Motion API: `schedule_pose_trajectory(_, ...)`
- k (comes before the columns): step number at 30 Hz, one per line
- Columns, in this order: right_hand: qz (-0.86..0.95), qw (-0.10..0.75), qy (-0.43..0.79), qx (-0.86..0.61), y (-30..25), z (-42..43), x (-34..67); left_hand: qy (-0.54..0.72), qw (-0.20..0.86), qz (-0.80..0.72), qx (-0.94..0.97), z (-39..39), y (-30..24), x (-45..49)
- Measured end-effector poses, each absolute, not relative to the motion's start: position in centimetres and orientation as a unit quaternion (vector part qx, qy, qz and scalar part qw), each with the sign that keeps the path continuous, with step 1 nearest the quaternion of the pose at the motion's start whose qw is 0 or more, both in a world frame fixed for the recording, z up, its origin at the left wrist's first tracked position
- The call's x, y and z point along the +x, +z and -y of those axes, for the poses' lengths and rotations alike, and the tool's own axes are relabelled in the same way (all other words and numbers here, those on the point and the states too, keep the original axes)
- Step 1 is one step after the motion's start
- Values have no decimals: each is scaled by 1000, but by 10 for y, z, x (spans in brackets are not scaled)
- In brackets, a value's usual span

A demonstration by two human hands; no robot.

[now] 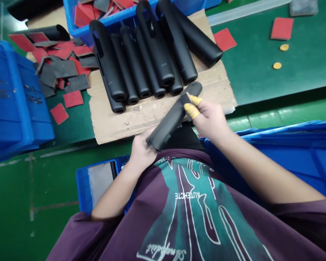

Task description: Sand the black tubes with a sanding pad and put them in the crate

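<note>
A black tube-shaped plastic housing (170, 117) slants across the front of the cardboard, just above my lap. My left hand (144, 150) is closed around its lower end. Near the upper end my right hand (206, 114), with yellow finger cots on thumb and finger, pinches a small dark sanding pad (185, 98) against the housing. The pad's far side is hidden by the fingers. Beyond my hands, several similar black housings (141, 65) lie side by side on the cardboard sheet (119, 125).
Red and grey pads (62, 69) lie heaped at the left, beside a blue crate (13, 101). Another blue bin (80, 30) with pads stands behind the housings. On the green table (255, 69) are a red pad (281, 28) and two yellow finger cots (277, 65). Blue crates (288, 156) stand at my right.
</note>
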State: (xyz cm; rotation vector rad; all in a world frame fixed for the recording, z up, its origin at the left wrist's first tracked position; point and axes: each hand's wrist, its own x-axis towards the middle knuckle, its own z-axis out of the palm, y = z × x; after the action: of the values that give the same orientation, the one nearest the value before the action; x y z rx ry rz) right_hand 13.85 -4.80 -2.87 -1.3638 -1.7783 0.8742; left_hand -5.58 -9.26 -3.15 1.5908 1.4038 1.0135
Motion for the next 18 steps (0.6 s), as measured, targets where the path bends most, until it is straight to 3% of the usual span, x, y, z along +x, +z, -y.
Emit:
schedule_pose_trajectory(6,795,289,344,-408,-27,65,131,445,438,-563,541,92,-38,-49)
schedule_pose_trajectory(12,695,380,304,-529,-43,23,153,489,451,-577,474,87,-42,-49)
schedule_pose_trajectory(16,782,298,344,-425,-32,50,134,465,443,-584,497,87,-44,-52)
schedule_pose_trajectory(18,772,301,340,-444,-34,41,140,475,438,-582,493,88,-46,-51)
